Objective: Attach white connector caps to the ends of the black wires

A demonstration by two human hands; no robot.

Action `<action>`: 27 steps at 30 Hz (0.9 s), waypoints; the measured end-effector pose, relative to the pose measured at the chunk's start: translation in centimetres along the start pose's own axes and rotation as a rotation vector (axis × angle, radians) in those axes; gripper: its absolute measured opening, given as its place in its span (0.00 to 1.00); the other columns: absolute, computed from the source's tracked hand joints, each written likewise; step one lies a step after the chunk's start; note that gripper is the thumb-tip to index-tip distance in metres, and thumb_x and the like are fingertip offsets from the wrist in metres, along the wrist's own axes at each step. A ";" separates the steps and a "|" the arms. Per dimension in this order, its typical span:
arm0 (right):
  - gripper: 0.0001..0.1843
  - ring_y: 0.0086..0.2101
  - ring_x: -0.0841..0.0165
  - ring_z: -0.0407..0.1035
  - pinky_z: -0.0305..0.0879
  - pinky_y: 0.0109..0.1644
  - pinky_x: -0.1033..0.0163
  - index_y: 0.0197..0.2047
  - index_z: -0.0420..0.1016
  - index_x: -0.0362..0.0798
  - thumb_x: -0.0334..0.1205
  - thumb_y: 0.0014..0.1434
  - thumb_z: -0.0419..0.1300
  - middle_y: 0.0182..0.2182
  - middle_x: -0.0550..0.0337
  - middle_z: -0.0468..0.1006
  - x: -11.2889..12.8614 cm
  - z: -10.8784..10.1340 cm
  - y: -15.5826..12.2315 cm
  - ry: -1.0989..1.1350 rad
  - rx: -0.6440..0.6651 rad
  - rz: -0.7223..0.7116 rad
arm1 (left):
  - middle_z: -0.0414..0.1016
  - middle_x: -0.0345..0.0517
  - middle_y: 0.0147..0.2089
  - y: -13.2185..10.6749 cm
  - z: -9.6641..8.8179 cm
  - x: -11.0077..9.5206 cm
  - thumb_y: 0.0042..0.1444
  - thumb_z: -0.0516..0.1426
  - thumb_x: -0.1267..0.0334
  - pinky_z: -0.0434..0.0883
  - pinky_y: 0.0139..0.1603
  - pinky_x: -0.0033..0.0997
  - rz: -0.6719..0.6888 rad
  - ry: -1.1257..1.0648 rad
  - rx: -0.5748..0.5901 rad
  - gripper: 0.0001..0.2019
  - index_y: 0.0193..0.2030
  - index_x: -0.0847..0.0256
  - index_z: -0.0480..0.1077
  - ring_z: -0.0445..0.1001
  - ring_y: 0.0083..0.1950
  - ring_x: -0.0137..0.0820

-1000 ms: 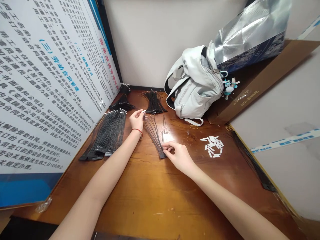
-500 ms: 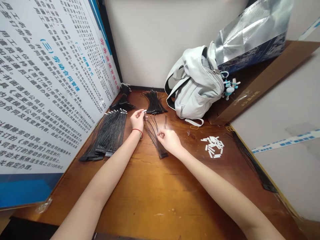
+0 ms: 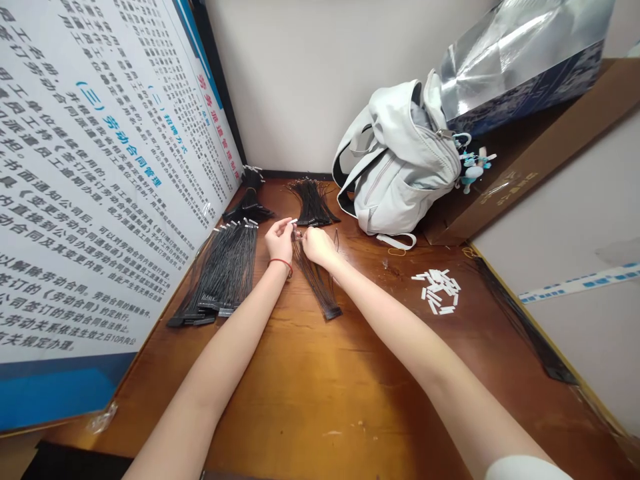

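Observation:
My left hand [image 3: 279, 241] pinches a small white plastic connector [image 3: 292, 223] between its fingertips, and a red thread circles the wrist. My right hand [image 3: 317, 245] sits right beside it, its fingertips closed on the loose ends of a fan of thin black wires [image 3: 314, 277]. That wire bundle lies on the wooden tabletop [image 3: 320, 380], ending at a black connector strip [image 3: 330, 313]. Part of the wire ends is hidden by my fingers.
Left of my hands lies a stack of black wire harnesses [image 3: 223, 273] against a printed sign board [image 3: 100, 173]. More bundles [image 3: 313, 203] lie behind. White connectors [image 3: 437, 290] form a loose pile on the right. A pale backpack [image 3: 395, 160] and silver bag [image 3: 520, 60] stand at the back.
My right hand has moved up and left, from the bundle's lower part to its wire ends beside my left hand. The view has shifted slightly.

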State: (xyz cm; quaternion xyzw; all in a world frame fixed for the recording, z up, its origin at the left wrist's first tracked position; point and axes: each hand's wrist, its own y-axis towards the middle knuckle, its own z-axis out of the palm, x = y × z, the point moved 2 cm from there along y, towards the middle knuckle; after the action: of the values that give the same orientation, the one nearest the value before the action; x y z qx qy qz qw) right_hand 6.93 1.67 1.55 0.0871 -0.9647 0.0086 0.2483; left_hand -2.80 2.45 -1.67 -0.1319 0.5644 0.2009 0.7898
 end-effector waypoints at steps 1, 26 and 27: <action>0.08 0.43 0.57 0.71 0.64 0.45 0.57 0.38 0.71 0.40 0.32 0.60 0.51 0.39 0.41 0.76 -0.4 0.1 0.0 0.067 -0.048 0.021 | 0.74 0.44 0.29 -0.1 0.1 -0.1 0.46 0.55 0.69 0.70 0.28 0.24 0.000 0.003 -0.004 0.08 0.34 0.66 0.71 0.70 0.24 0.24; 0.13 0.35 0.67 0.71 0.67 0.44 0.62 0.30 0.72 0.45 0.46 0.47 0.61 0.31 0.57 0.77 -3.3 1.7 0.4 1.083 -0.197 -0.104 | 0.77 0.50 0.35 -0.5 0.2 -0.1 0.42 0.61 0.68 0.72 0.37 0.30 0.065 -0.022 0.106 0.10 0.34 0.66 0.74 0.76 0.35 0.31; 0.12 0.34 0.67 0.71 0.67 0.44 0.62 0.30 0.71 0.45 0.46 0.47 0.61 0.31 0.57 0.77 -3.3 1.7 0.3 1.079 -0.198 -0.111 | 0.77 0.50 0.34 -0.5 0.2 -0.2 0.41 0.61 0.68 0.72 0.37 0.30 0.066 -0.029 0.106 0.10 0.34 0.66 0.74 0.76 0.35 0.31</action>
State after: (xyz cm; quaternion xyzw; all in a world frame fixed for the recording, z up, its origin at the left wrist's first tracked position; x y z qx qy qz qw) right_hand 8.89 2.44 -1.48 0.0974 -0.6909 -0.0518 0.7145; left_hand -2.44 2.10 -1.44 -0.0682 0.5668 0.1987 0.7966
